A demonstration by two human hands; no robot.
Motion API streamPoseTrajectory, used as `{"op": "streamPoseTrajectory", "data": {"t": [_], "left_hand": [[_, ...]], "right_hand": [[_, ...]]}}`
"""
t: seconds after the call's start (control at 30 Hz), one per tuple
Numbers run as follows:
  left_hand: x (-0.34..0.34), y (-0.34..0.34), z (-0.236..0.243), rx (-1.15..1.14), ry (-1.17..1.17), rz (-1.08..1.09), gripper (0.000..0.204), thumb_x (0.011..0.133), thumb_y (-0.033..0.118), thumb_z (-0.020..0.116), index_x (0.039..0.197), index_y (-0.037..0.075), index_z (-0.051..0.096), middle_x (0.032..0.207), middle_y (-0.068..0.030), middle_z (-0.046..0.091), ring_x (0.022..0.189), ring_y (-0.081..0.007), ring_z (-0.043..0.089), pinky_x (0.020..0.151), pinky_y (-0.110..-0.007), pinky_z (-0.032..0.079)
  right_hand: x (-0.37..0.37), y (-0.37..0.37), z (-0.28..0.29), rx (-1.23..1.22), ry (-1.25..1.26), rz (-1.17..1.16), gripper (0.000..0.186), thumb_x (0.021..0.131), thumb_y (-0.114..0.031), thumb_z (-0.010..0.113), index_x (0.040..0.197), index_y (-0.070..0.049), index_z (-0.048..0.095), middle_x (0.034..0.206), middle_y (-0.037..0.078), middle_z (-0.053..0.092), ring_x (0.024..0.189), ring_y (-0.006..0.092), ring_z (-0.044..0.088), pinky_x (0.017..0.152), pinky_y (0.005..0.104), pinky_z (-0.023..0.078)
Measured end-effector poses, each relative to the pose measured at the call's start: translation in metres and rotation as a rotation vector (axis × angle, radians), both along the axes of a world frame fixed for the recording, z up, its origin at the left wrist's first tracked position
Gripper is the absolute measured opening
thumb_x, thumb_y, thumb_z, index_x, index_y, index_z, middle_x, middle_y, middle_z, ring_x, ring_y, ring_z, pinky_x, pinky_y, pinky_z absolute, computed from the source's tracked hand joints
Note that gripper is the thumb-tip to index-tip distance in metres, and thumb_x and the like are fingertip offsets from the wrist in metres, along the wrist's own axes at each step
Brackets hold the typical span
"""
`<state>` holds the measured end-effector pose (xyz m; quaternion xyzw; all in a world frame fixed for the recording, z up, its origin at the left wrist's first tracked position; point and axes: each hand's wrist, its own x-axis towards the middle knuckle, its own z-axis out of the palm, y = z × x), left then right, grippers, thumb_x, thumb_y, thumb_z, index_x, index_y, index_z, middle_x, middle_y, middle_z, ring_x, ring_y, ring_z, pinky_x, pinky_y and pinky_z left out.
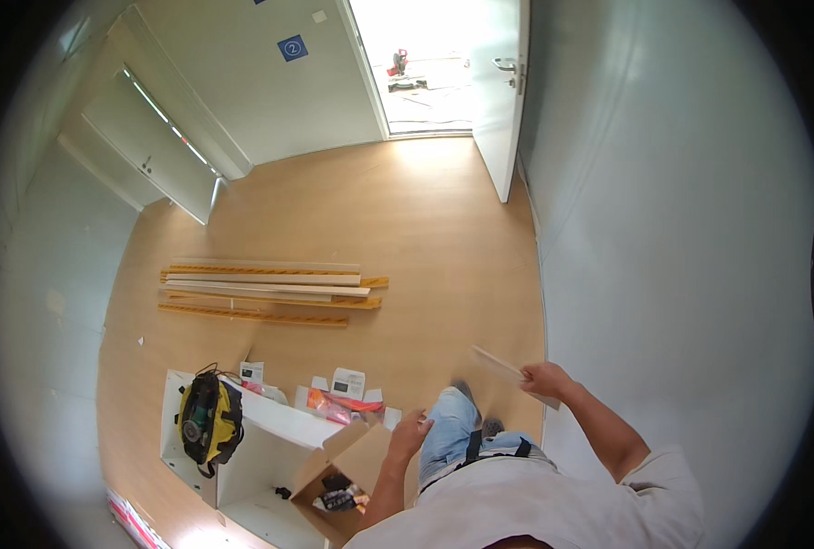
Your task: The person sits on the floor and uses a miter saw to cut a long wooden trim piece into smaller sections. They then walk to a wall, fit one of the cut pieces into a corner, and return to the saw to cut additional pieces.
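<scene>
My right hand (544, 377) grips one end of a short, flat, light wooden strip (498, 364), held out in front of me close to the white wall (663, 274) on the right. Lower down, my left hand (411, 430) hangs with its fingers loosely apart and nothing in it, just above the raised flap of an open cardboard box (356, 453). Small dark items lie inside the box. My knee in blue jeans (448, 425) shows between the two hands.
Several long wooden and orange strips (265, 293) lie side by side on the wood floor. A yellow-and-black tool bag (207, 421) sits on a white cabinet (269, 416), beside orange and white packets (343, 398). A white door (498, 101) stands open at the far end.
</scene>
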<state>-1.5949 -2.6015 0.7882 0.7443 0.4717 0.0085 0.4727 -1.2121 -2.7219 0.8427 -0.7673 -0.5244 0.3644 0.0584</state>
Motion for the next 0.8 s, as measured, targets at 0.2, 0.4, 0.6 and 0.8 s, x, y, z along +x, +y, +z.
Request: {"op": "streamPoseTrajectory", "data": {"t": [0.2,0.4,0.6,0.8], "left_hand": [[0.115,0.139,-0.005,0.546,-0.272,-0.006,0.045,0.086,0.02,0.079,0.127,0.005,0.066,0.113,-0.0166,0.072,0.106,-0.035,0.068,0.095,-0.044,0.053],[0.262,0.357,0.045,0.577,-0.306,-0.489,0.045,0.083,0.016,0.08,0.125,0.007,0.067,0.113,-0.0141,0.071,0.106,-0.0335,0.066,0.094,-0.042,0.053],[0.354,0.55,0.043,0.359,-0.223,-0.798,0.015,0.085,0.015,0.076,0.096,0.008,0.068,0.094,-0.0111,0.068,0.095,-0.0332,0.066,0.084,-0.044,0.053],[0.442,0.73,0.019,0.292,-0.126,-0.828,0.015,0.084,0.014,0.076,0.096,0.009,0.068,0.094,-0.0126,0.067,0.094,-0.035,0.065,0.082,-0.046,0.051]], "right_hand": [[0.058,0.224,-0.016,0.054,0.058,0.354,0.037,0.089,-0.038,0.071,0.112,-0.01,0.071,0.102,0.014,0.073,0.096,0.0364,0.07,0.082,0.0461,0.055],[0.115,0.373,-0.004,-0.026,0.146,0.367,0.037,0.088,-0.038,0.072,0.113,-0.011,0.072,0.102,0.015,0.073,0.098,0.0351,0.07,0.084,0.046,0.055],[0.181,0.519,0.025,0.066,0.175,0.288,0.036,0.088,-0.036,0.074,0.112,-0.01,0.075,0.095,0.014,0.074,0.091,0.0331,0.071,0.079,0.0446,0.056],[0.267,0.677,-0.005,0.139,0.225,0.132,0.028,0.087,-0.035,0.077,0.103,-0.013,0.077,0.089,0.01,0.074,0.082,0.0293,0.072,0.075,0.0425,0.056]]}}
